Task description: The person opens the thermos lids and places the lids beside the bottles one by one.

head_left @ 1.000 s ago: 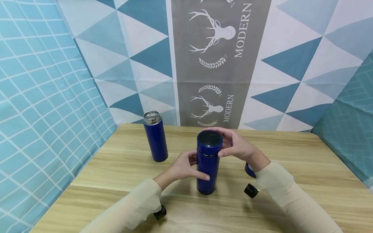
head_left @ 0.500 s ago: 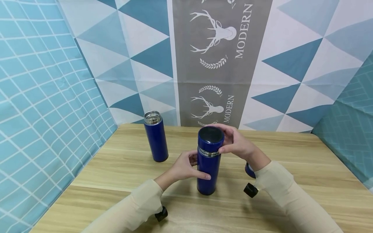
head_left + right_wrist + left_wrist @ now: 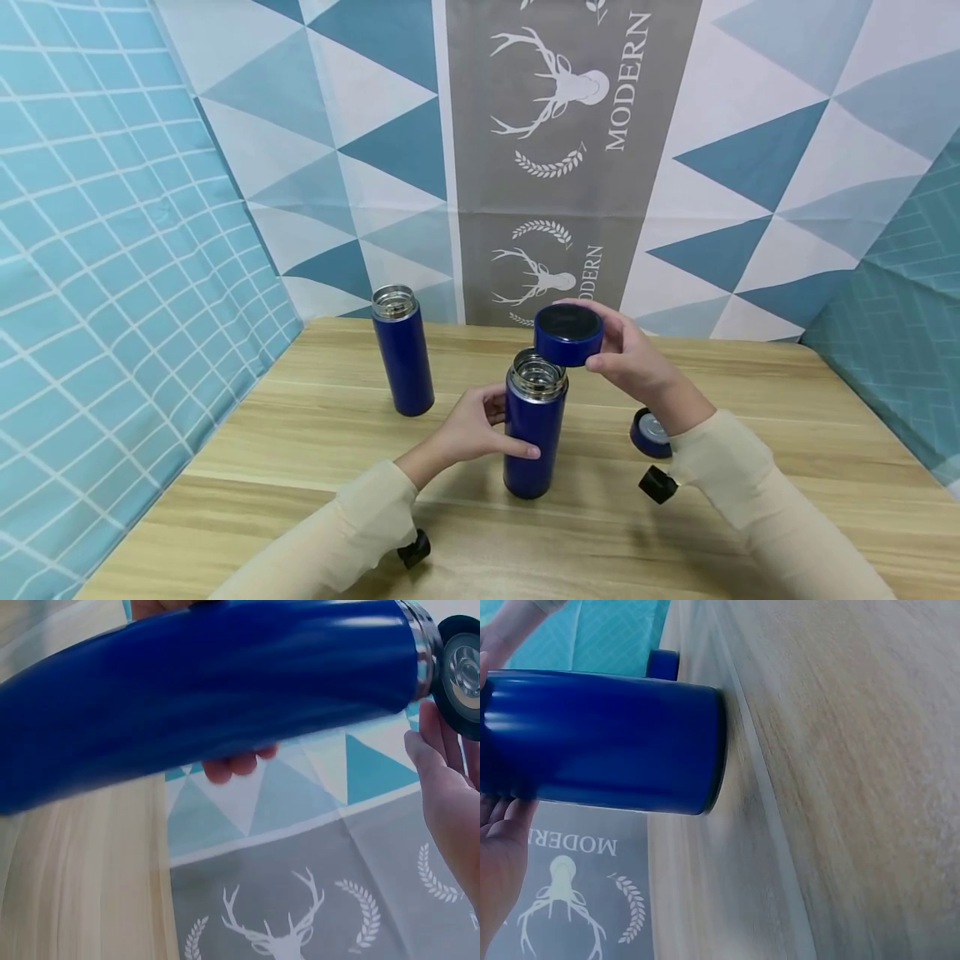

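Observation:
My left hand (image 3: 476, 429) grips the body of a blue thermos bottle (image 3: 534, 442), thumb across its front. The bottle stands on the wooden table, its steel mouth uncovered. In my right hand (image 3: 630, 354) is a blue lid (image 3: 568, 335) with a dark top, pinched at the side and held just above and right of the mouth. The right wrist view shows the underside of this lid (image 3: 465, 671) close to the bottle's threaded neck (image 3: 422, 649). From the left wrist, the bottle's lower body (image 3: 615, 742) and dark base fill the upper left.
A second blue bottle (image 3: 403, 358), also uncovered, stands further back on the left. Another blue lid (image 3: 649, 435) lies upside down on the table (image 3: 787, 467), partly behind my right wrist. Patterned cloth (image 3: 540, 167) hangs along the table's back edge.
The lid has come off the bottle held in my left hand. My right hand has lifted it up and to the right, exposing the steel mouth. My left hand keeps its grip.

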`<state>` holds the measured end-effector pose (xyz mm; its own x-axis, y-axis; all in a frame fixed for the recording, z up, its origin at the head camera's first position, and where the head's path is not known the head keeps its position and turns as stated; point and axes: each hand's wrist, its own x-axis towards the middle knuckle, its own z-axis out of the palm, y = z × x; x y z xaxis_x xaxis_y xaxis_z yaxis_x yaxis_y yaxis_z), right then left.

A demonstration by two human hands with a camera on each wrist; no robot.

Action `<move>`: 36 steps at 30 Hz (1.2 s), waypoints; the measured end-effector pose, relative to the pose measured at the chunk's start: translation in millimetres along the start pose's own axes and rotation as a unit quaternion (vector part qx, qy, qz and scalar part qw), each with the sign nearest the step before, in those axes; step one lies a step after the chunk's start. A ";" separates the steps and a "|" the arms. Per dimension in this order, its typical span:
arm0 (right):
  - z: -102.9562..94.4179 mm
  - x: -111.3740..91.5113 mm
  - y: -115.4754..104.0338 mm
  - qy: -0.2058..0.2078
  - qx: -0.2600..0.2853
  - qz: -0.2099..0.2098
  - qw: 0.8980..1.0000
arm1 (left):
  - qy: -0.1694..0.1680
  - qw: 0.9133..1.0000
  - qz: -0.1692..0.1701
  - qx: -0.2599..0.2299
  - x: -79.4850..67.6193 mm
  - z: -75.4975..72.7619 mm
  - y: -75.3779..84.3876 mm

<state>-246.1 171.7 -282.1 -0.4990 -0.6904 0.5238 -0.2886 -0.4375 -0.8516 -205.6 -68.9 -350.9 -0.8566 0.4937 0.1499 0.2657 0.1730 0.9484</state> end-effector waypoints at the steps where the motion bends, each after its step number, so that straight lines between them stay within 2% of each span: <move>1: -1.4 -1.7 -0.9 0.007 0.000 0.002 1.000 | 0.002 1.000 0.000 0.001 -0.3 -0.5 0.6; 11: -11.3 -20.2 -6.0 0.051 0.004 0.013 0.999 | 0.034 0.999 -0.011 0.021 -0.4 -13.9 6.6; 18: -18.8 -33.1 -4.4 0.064 -0.025 0.050 0.996 | 0.046 0.999 0.004 0.021 12.4 -25.6 8.4; 26: -24.1 -49.8 1.7 0.093 -0.068 0.084 0.990 | 0.077 0.997 -0.012 0.026 23.2 -42.9 5.4; 30: -24.3 -52.0 4.1 0.123 -0.113 0.112 0.980 | 0.087 0.995 -0.027 0.027 29.1 -49.3 5.5; 36: -22.1 -54.7 6.9 0.163 -0.188 0.185 0.951 | 0.101 0.994 -0.023 0.026 36.4 -51.5 7.6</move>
<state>-238.8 219.2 -317.1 -0.8322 -0.5147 0.2063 -0.2855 0.0787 -0.9551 -257.5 -93.5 -323.9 -0.9384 0.3039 0.1643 0.2417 0.2378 0.9408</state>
